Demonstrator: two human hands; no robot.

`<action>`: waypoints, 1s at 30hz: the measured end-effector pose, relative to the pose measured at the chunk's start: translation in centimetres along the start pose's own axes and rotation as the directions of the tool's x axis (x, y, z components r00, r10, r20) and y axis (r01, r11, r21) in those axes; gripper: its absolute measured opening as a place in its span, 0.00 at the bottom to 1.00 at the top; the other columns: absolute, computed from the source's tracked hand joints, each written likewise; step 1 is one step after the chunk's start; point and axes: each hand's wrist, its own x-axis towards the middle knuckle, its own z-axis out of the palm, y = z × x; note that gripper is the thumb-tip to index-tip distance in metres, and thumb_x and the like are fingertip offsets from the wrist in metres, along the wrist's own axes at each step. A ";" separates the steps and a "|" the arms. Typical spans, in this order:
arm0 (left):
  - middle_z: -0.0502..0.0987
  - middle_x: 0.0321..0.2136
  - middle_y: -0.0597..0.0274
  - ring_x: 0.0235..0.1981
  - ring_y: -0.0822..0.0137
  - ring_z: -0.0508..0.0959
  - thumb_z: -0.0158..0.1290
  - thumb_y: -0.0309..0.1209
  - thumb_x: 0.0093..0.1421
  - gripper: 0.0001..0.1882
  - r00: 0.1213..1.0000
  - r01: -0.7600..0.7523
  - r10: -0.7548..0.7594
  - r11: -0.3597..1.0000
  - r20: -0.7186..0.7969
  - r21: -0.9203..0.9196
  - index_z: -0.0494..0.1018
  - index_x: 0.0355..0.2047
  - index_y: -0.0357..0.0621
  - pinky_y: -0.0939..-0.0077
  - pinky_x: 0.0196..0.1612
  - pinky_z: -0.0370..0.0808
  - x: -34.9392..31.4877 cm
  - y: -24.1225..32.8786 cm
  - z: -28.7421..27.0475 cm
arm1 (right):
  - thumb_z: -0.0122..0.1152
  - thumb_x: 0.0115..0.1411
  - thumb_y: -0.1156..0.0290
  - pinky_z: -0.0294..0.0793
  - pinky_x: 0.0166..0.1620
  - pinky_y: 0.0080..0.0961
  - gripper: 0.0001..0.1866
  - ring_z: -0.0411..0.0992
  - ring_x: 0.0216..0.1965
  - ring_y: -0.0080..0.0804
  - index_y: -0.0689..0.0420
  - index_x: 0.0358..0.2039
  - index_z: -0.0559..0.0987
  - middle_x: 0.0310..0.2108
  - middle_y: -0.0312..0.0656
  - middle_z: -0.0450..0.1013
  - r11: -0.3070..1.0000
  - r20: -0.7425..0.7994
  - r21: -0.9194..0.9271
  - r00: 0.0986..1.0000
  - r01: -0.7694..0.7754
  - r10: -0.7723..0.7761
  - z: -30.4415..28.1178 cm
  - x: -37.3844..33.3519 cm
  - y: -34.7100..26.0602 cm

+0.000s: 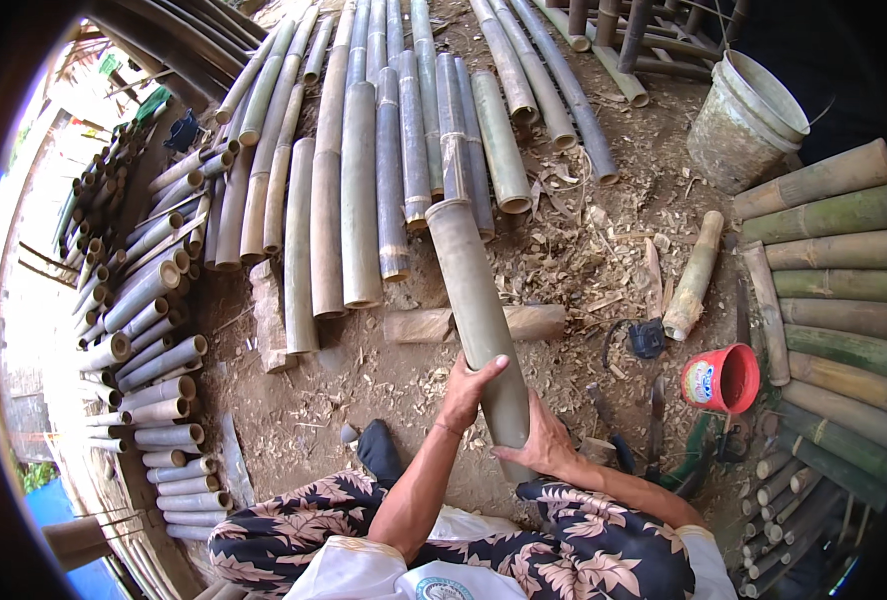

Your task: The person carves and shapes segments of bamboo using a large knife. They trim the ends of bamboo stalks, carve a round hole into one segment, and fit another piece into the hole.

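Note:
A thick, pale green-grey bamboo tube (476,285) is held at a slant in front of my lap, its open upper end pointing away from me. My left hand (467,393) wraps the tube's left side, with the thumb lying across its front. Lower down, my right hand (548,443) grips the right side near the bottom end, thumb over the front. The fingers behind the tube are partly hidden. Beyond the tube, a wooden block (419,326) lies across the dirt, partly covered by it.
Long bamboo poles (359,200) lie side by side ahead. Short bamboo pieces (169,360) are stacked at left, more bamboo (839,285) at right. A red bucket (699,382), a dirty white bucket (739,120), a blade (656,425) and a rough-ended bamboo piece (696,275) sit among shavings.

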 end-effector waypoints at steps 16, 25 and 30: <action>0.76 0.43 0.56 0.42 0.64 0.77 0.67 0.35 0.50 0.35 0.977 0.197 -0.187 0.976 0.100 -0.093 0.66 0.55 0.36 0.68 0.46 0.77 -2.7 -9.2 -5.9 | 0.72 0.39 0.32 0.72 0.57 0.39 0.60 0.71 0.54 0.55 0.68 0.60 0.63 0.53 0.62 0.70 0.995 0.663 0.017 0.746 -0.098 0.062 4.4 0.2 5.4; 0.76 0.47 0.55 0.47 0.62 0.77 0.70 0.33 0.46 0.41 0.956 0.287 -0.285 0.958 0.067 -0.021 0.63 0.58 0.35 0.66 0.53 0.74 -5.8 -11.0 -5.7 | 0.63 0.50 0.75 0.62 0.64 0.46 0.39 0.62 0.59 0.48 0.60 0.64 0.62 0.57 0.52 0.62 0.756 0.018 -0.636 0.982 0.155 -0.186 -2.5 15.8 7.0; 0.76 0.47 0.53 0.47 0.61 0.77 0.71 0.33 0.45 0.43 0.946 0.319 -0.318 0.948 0.066 -0.002 0.63 0.58 0.32 0.68 0.55 0.72 -6.2 -10.5 -6.1 | 0.51 0.53 0.85 0.62 0.63 0.48 0.34 0.67 0.55 0.46 0.55 0.62 0.66 0.55 0.45 0.68 0.679 0.202 -0.669 0.953 0.303 -0.226 -2.9 20.4 8.8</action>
